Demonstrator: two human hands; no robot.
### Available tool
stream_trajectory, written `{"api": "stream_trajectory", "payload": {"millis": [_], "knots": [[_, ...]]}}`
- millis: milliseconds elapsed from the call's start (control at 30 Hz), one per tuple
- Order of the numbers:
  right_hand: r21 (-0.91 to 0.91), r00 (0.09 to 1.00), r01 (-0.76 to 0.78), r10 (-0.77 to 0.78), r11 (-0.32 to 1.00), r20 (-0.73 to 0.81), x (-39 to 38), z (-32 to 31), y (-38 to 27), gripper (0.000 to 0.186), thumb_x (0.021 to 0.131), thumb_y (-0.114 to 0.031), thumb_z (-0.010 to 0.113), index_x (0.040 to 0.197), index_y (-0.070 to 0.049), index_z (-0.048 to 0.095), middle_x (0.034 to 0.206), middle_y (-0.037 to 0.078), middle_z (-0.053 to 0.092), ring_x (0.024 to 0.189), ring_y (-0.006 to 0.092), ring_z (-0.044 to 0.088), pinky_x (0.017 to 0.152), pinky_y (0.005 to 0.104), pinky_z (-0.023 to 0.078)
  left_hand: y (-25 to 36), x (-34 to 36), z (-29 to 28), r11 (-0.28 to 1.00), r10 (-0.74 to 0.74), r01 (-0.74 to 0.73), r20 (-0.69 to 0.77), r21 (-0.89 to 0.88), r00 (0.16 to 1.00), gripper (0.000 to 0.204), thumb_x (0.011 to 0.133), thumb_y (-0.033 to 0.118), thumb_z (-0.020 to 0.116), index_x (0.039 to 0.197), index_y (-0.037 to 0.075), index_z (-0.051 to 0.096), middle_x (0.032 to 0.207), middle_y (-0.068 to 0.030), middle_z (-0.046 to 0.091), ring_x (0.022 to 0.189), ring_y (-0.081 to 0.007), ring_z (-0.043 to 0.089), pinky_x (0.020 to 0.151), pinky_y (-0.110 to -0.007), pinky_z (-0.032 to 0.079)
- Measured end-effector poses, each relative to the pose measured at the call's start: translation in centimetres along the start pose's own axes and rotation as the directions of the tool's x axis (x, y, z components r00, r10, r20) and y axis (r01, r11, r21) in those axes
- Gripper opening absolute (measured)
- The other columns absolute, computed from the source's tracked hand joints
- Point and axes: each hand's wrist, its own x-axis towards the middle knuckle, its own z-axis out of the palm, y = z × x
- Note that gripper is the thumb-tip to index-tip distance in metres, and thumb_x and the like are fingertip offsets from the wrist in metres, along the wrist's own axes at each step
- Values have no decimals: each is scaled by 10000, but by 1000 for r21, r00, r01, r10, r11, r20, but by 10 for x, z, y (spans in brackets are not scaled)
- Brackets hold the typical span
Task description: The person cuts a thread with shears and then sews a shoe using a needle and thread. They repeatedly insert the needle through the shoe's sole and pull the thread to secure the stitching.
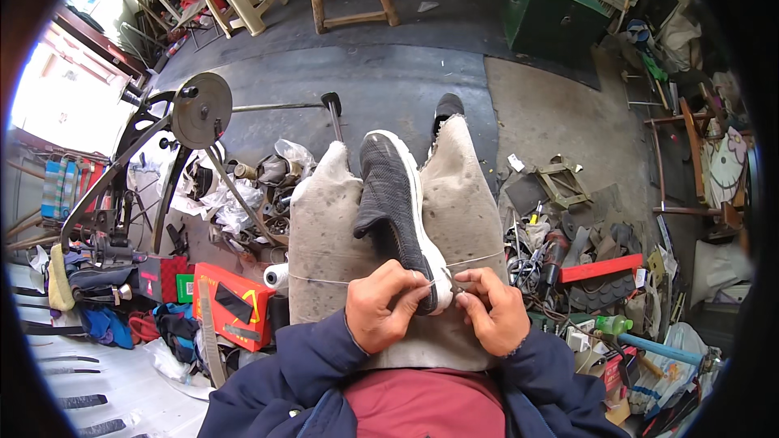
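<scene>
A dark grey knit shoe [389,186] with a white sole lies lengthwise over my lap, toe pointing away from me and heel toward me. My left hand [383,307] is closed in a pinch at the heel, its fingertips on a pale thread [320,280]. To the right of the heel my right hand [492,312] pinches too, with the thread running beside its fingers; a tiny item at its fingertips is too small to make out. The thread crosses both sides of the stained, light-coloured lap cover [458,195] under the shoe.
At left stands a hand-cranked machine with a round wheel [202,111]. Near it are a red box [233,306] and a white thread spool [277,276]. Tools and scraps crowd the right, around a red bar [600,268]. A green cabinet [552,12] stands farther off.
</scene>
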Motion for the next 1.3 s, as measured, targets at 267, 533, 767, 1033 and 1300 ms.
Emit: {"api": "stream_trajectory", "payload": {"millis": [267, 533, 767, 1033, 1300], "knots": [[590, 888, 401, -455, 701, -64, 11, -81, 76, 248, 1037, -259, 621, 1108, -31, 688, 787, 18, 652, 593, 131, 584, 557, 277, 491, 2, 1, 3, 951, -236, 222, -39, -215, 971, 53, 1042, 41, 634, 1019, -5, 620, 778, 9, 611, 709, -37, 520, 633, -221, 440], [814, 830, 367, 237, 450, -506, 11, -95, 115, 315, 1084, -272, 555, 1296, -63, 658, 945, 3, 665, 514, 19, 395, 416, 209, 339, -1, 0, 7, 952, -214, 195, -61, -237, 975, 54, 1036, 41, 647, 1032, -6, 620, 826, -5, 631, 751, -37, 522, 661, -222, 449], [-167, 902, 374, -399, 912, -163, 13, 4, 31, 442, 866, -15, 776, 1298, -12, 684, 964, 66, 711, 581, 73, 445, 526, 254, 375, -1, -3, 4, 931, -285, 274, -14, -240, 958, 61, 1012, 22, 662, 1054, -2, 624, 855, -96, 682, 768, -98, 625, 716, -271, 528], [287, 920, 392, -375, 874, -112, 11, -13, 22, 148, 997, -102, 665, 896, 6, 673, 1206, 197, 691, 1005, 254, 683, 756, 330, 539, -5, -2, 5, 929, -262, 239, -46, -281, 964, 61, 1030, 52, 651, 1052, 0, 627, 856, -65, 669, 764, -84, 591, 713, -264, 504], [305, 978, 204, -176, 930, -116, 22, 0, 4, 159, 1004, -145, 688, 982, 13, 698, 978, 127, 714, 739, 108, 641, 626, 231, 505, -5, -1, 2, 906, -307, 296, 11, -301, 952, 77, 1026, 57, 655, 1065, -5, 631, 875, -93, 690, 809, -110, 624, 758, -282, 530]]}}
